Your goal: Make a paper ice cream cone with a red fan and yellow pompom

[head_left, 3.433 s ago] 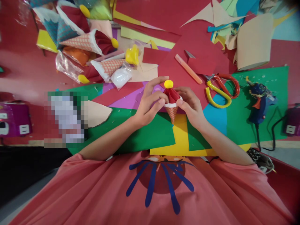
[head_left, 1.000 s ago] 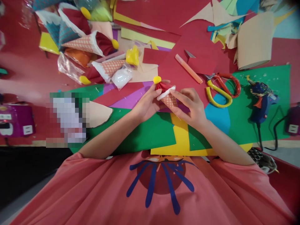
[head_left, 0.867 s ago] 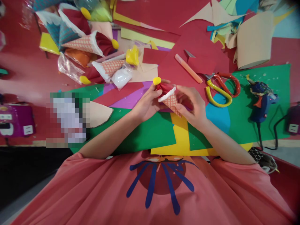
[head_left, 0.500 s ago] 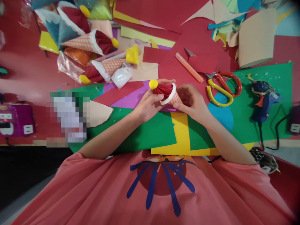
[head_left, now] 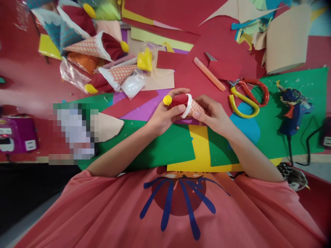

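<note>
A small paper ice-cream cone (head_left: 186,104) lies on its side between both hands above the coloured sheets. It has a checked cone, a white rim, a red pleated top and a yellow ball at its left end. My left hand (head_left: 164,115) is closed round the red top, fingers over it and thumb under. My right hand (head_left: 213,113) pinches the checked cone end from the right.
Several finished paper cones (head_left: 98,46) and plastic bags lie at the back left. Scissors (head_left: 245,96) with red and yellow handles, an orange glue stick (head_left: 208,74) and a blue glue gun (head_left: 291,106) lie to the right. Green, yellow and purple sheets (head_left: 165,148) cover the table below my hands.
The cone has been turned from upright to lying on its side, yellow ball swinging left. Both hands kept hold of it and shifted their grip.
</note>
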The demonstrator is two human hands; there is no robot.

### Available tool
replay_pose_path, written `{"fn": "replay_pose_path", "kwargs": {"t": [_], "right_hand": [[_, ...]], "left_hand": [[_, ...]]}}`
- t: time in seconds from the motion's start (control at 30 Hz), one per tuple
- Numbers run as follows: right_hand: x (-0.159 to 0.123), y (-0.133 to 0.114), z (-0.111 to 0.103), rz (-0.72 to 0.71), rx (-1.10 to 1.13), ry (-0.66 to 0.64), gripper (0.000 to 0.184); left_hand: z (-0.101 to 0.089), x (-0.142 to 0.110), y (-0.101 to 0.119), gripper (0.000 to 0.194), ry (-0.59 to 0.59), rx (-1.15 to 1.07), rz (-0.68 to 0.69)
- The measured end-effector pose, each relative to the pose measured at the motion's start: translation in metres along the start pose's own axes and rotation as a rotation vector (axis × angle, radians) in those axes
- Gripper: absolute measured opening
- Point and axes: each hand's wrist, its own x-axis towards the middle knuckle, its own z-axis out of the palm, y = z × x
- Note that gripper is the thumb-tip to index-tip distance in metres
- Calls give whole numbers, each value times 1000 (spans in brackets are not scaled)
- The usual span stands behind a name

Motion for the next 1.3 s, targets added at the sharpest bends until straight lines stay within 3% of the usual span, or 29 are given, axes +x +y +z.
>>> {"fn": "replay_pose_path", "kwargs": {"t": [0.13, 0.37, 0.63, 0.9, 1.1, 1.3], "right_hand": [[3, -4, 0, 4, -53, -37, 50], [4, -7, -4, 80, 56, -282, 55], [4, -11, 4, 68, 39, -136, 54], [2, -10, 5, 72, 53, -105, 51], [2, -8, 5, 75, 53, -109, 52], [2, -6, 5, 65, 58, -92, 54]], "left_hand": [[2, -2, 0, 56, 53, 70, 95], [0, -3, 0, 54, -3, 118, 138], [1, -2, -2, 50, -10, 136, 166], [-1, -2, -6, 71, -43, 145, 183], [0, -2, -7, 67, -11, 144, 167], [0, -1, -6, 79, -14, 162, 223]]}}
